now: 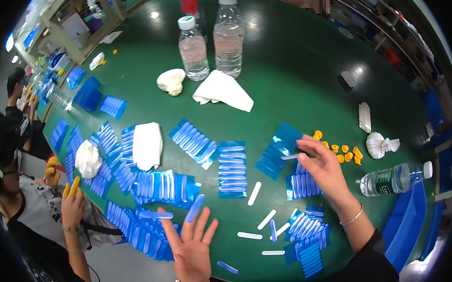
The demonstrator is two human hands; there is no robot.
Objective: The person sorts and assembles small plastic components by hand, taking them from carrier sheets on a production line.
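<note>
My right hand (325, 167) pinches a small white round-ended strip (289, 157) between thumb and fingers, over a blue film sheet (277, 144). My left hand (192, 247) is palm up with its fingers spread. One blue strip (156, 215) meets its index fingertip and another blue strip (194, 209) its middle fingertip; whether they stick to the fingers I cannot tell. Between my hands lie loose white strips (254, 193) and a few blue ones. A blue sheet with a row of strips (232, 170) lies ahead, and more strip sheets (307, 226) are below my right hand.
Piled strip sheets (138, 230) cover the left side. Two upright water bottles (228, 38) stand at the back near a white cloth (223, 90). Right are yellow finger cots (345, 149), a lying bottle (394, 179) and a blue tray (406, 223). Co-workers sit left, one hand (73, 207) wearing yellow finger cots.
</note>
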